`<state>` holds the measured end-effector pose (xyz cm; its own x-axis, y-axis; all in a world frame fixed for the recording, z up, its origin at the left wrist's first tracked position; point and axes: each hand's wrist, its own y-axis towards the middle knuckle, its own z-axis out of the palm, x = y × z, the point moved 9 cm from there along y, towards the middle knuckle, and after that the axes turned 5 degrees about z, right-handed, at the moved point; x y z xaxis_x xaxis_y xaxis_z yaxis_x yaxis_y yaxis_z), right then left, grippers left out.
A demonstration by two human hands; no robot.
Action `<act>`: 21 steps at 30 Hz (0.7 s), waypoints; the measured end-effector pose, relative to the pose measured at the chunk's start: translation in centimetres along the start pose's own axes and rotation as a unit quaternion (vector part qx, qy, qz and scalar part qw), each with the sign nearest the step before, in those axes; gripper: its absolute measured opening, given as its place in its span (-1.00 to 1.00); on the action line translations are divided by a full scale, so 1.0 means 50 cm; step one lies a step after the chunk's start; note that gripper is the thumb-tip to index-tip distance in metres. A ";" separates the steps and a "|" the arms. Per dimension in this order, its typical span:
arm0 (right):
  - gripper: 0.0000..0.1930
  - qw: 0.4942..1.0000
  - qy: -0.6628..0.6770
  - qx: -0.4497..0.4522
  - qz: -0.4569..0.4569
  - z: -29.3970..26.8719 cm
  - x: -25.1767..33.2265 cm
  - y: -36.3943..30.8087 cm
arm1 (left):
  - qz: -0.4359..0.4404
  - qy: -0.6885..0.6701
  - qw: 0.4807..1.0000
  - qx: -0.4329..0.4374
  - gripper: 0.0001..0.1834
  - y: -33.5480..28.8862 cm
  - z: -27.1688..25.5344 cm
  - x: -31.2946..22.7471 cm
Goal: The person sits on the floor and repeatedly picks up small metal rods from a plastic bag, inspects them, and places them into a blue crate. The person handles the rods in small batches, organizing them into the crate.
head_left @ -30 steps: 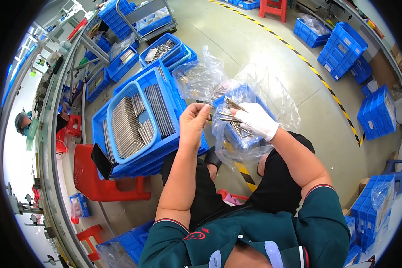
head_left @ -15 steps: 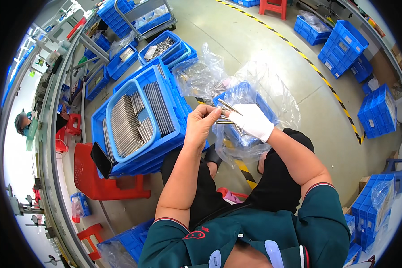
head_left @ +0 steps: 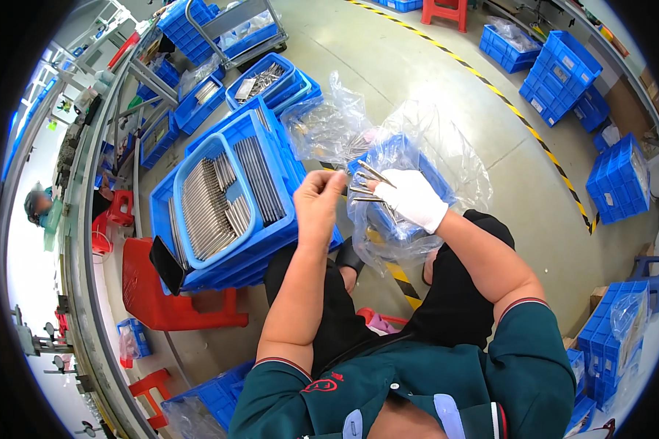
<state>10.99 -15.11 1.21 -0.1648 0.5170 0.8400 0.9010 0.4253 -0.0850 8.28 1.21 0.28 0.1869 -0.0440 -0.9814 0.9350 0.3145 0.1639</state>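
Observation:
My right hand (head_left: 415, 199), in a white glove, is closed around several slim silver metal rods (head_left: 366, 192) that fan out past its fingers. Just left of them, my bare left hand (head_left: 319, 199) is held up with thumb and forefinger pinched together; whatever may be between them is too small to make out. Beneath the gloved hand stands a blue crate (head_left: 426, 170) lined with clear plastic. On my left, a light blue tray (head_left: 252, 192) holds similar rods in tight rows and rests on a stack of larger blue crates (head_left: 289, 170).
A dark phone-like slab (head_left: 167, 265) leans at the tray's near-left corner. Red stools (head_left: 150, 282) stand by the workbench (head_left: 88, 241) on the left. Clear plastic sheeting (head_left: 447, 139) spreads around the crate. More blue bins (head_left: 274, 62) sit beyond, and crate stacks (head_left: 617, 179) line the right.
My left hand has moved away to the left from the rods in my right hand, fingers still pinched. The gloved hand has stayed nearly in place with its rods.

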 end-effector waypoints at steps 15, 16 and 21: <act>-0.51 0.995 0.023 0.098 0.028 0.036 -0.015 0.000 | -0.096 -0.064 0.987 0.115 -0.86 -0.006 0.025 0.023; -0.52 0.991 0.056 0.114 0.044 0.040 -0.017 -0.001 | -0.100 -0.089 0.984 0.119 -0.85 -0.004 0.025 0.025; -0.53 0.994 0.032 0.096 0.034 0.038 -0.024 0.001 | -0.113 -0.112 0.979 0.130 -0.83 -0.002 0.025 0.046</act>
<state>10.48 -14.27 -0.83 -0.0747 0.5039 0.8605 0.8147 0.5285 -0.2387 9.00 -0.09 -1.88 0.0000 -0.3004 -0.9538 0.9997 0.0215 -0.0068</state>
